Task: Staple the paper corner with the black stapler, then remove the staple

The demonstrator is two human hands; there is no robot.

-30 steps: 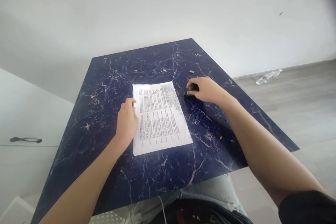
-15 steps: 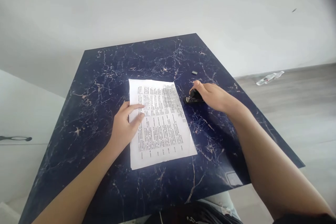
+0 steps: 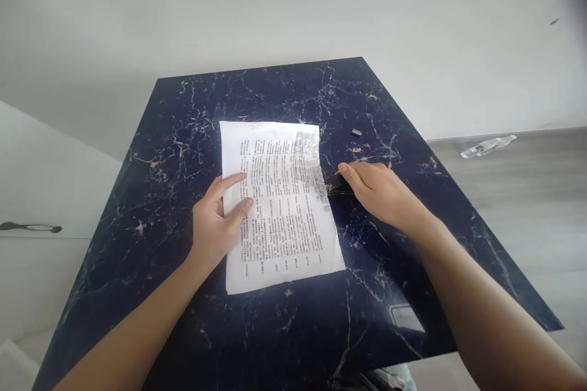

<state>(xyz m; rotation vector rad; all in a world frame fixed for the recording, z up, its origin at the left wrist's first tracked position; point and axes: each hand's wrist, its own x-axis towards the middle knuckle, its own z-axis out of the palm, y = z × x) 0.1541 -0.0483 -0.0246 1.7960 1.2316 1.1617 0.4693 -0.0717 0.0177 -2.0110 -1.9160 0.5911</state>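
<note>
A printed sheet of paper (image 3: pixel 282 208) lies on a dark blue marbled table (image 3: pixel 183 134). My left hand (image 3: pixel 217 223) rests on the sheet's left edge, fingers spread flat and pressing it down. My right hand (image 3: pixel 383 192) is closed around a small black stapler (image 3: pixel 336 185), which touches the sheet's right edge about halfway up. Most of the stapler is hidden under my fingers.
A small dark rectangular object (image 3: pixel 356 132) lies on the table behind my right hand. A pale sticker (image 3: pixel 406 316) sits near the front right edge. White cabinets with a dark handle (image 3: pixel 30 228) stand at left. A plastic bottle (image 3: pixel 488 145) lies on the grey floor at right.
My right hand slid the stapler left and nearer, up against the sheet's right edge. My left hand moved from beside the paper onto it, fingers spread. The view shifted slightly.
</note>
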